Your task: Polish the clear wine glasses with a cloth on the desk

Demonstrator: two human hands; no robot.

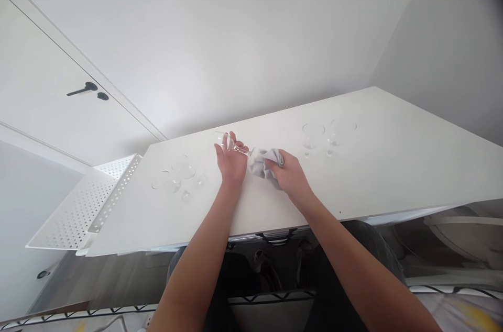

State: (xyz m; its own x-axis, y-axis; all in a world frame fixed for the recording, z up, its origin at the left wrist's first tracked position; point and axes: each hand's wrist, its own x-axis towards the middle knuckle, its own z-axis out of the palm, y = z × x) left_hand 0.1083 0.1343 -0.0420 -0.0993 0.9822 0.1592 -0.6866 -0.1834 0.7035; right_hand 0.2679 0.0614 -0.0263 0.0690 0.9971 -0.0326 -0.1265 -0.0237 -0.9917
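Note:
My left hand (231,161) holds a clear stemmed glass (228,142) on its side over the white table (393,164). My right hand (288,174) grips a grey cloth (262,161) bunched around the glass's other end. To the left, two clear stemmed glasses (176,177) stand on the table. Two more stemmed glasses (322,138) stand to the right of my hands.
A white perforated shelf (84,206) adjoins the table's left end. A white door with a black handle (83,89) is at the far left. White walls rise behind the table. A wire rack (275,295) and dark objects lie below the table's front edge.

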